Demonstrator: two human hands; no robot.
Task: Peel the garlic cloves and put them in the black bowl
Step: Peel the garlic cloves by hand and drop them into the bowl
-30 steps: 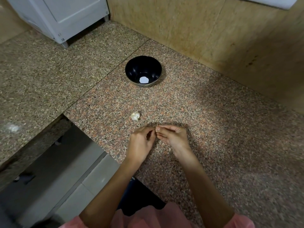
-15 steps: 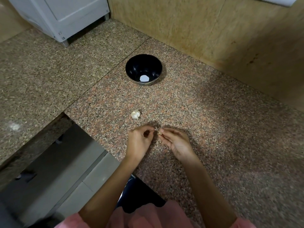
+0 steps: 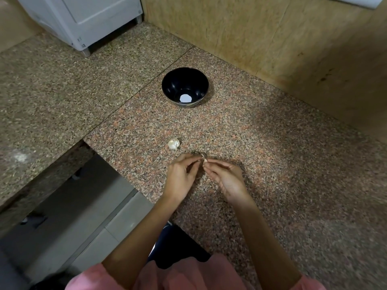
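Working low over the speckled granite surface (image 3: 272,164), close to its near edge. Pinching a small garlic clove (image 3: 204,160) between the fingertips of the left hand (image 3: 182,174) and the right hand (image 3: 227,180), both hands curled in on it from either side and meeting just above the stone. Amount of skin on the clove not to be told: too small, and partly hidden by the fingertips. Just beyond the left hand, apart from it, a pale papery garlic piece (image 3: 173,144) lying on the surface. Farther back, well apart from the hands, the black bowl (image 3: 176,80) standing upright on the same slab, with a round white patch (image 3: 185,98) at its bottom; impossible to say whether a mark or a reflection. Behind the bowl, a tan panelled wall (image 3: 272,38). At the far left, a white cabinet-like unit (image 3: 83,21) raised on short feet above the stone. Left of the bowl, a straight seam (image 3: 136,95) in the surface. Below the surface edge at lower left, grey floor tiles (image 3: 83,227). At the bottom, two bare forearms and pink clothing (image 3: 188,275)
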